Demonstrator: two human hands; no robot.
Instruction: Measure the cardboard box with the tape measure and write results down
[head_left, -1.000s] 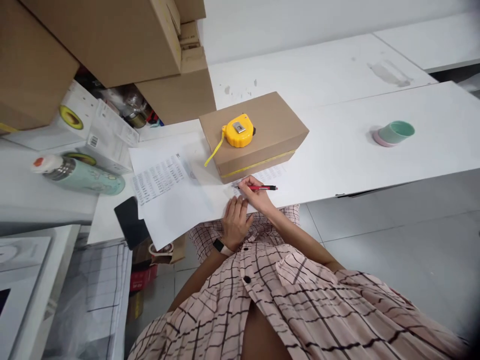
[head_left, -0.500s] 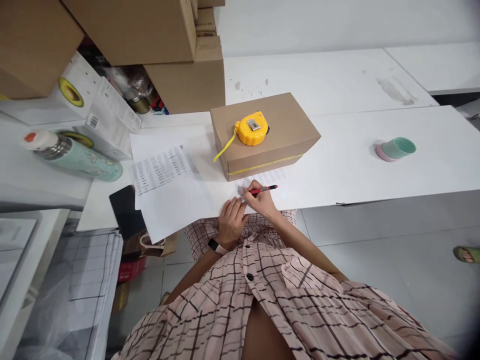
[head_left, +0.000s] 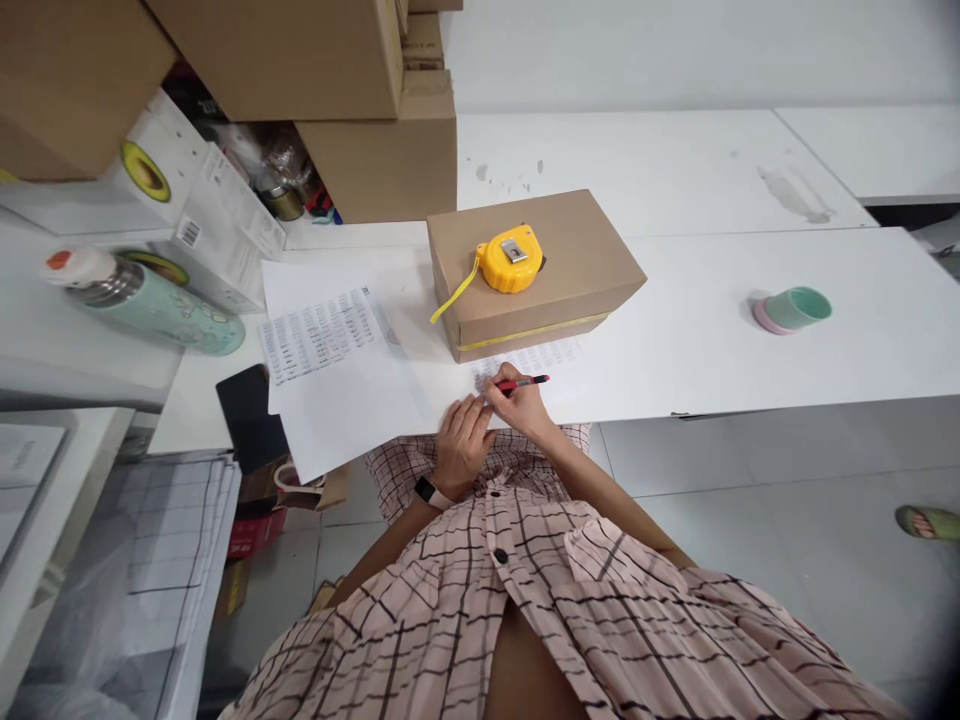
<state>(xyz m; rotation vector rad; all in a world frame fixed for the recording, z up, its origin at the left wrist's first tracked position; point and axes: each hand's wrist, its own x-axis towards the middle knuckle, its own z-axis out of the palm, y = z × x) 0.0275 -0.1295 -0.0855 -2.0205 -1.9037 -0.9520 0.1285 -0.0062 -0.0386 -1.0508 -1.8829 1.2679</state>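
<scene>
My right hand [head_left: 520,402] grips a red pen [head_left: 525,383], its writing end hidden by my fingers. Under that hand lies a paper sheet with rows of print [head_left: 540,358], partly covered by a brown cardboard box [head_left: 547,280]. My left hand [head_left: 463,440] lies flat at the table's front edge, fingers stretched out, beside the right hand and holding nothing. On top of the box sits a yellow tape measure [head_left: 512,260] with a yellow strap hanging over the left side. Left of the box are printed sheets [head_left: 345,400], overhanging the front edge.
A green cup [head_left: 799,305] stands on the white table [head_left: 697,320] at right. A mint flask [head_left: 172,312] lies tilted at left, near white boxes [head_left: 217,220] and a dark flat object [head_left: 251,420]. Large cartons [head_left: 382,165] are stacked behind. A person's foot [head_left: 930,522] shows at far right.
The view has shifted slightly. My right hand still holds the pen, whose visible end has dipped slightly. My left hand stays put, and the box and tape measure rest as before.
</scene>
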